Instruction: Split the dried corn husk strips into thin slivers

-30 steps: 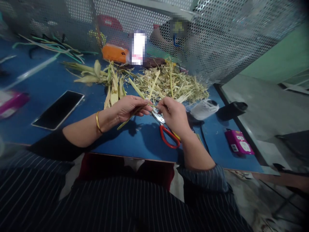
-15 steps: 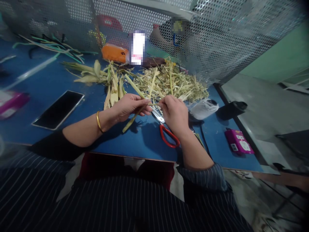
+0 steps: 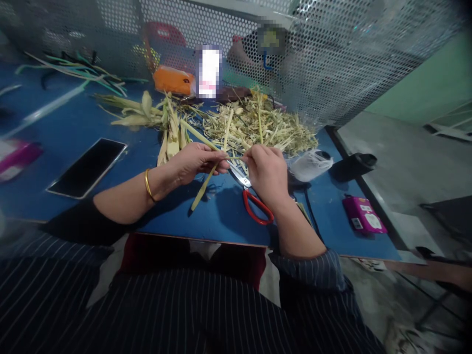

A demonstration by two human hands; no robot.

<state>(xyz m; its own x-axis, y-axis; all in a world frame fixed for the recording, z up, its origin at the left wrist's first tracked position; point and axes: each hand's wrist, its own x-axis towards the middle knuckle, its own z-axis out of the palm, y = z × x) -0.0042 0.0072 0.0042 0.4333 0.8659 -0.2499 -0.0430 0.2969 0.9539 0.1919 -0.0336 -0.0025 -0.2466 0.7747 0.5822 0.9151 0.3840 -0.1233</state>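
Note:
My left hand [image 3: 197,162] is closed round a thin green-yellow plant stalk [image 3: 202,189] whose lower end hangs down toward the blue table [image 3: 206,216]. My right hand [image 3: 266,172] pinches the upper end of the same stalk, fingertips close to the left hand's. Red-handled scissors [image 3: 254,199] lie on the table just under and beside my right hand. A heap of cut stalk trimmings [image 3: 258,128] lies right behind both hands. Whole pale leafy stalks [image 3: 162,123] lie behind my left hand.
A black phone [image 3: 87,167] lies at the left, a pink object [image 3: 16,157] at the far left. A clear plastic bag [image 3: 309,164], a black cup [image 3: 354,166] and a pink box [image 3: 363,214] sit at the right. A perforated metal screen [image 3: 332,64] stands behind, an orange case [image 3: 173,81] beside it.
The stalk's lower end has swung down and to the right, from nearly level to steeper. Both hands stayed almost in place, the right one shifting slightly up.

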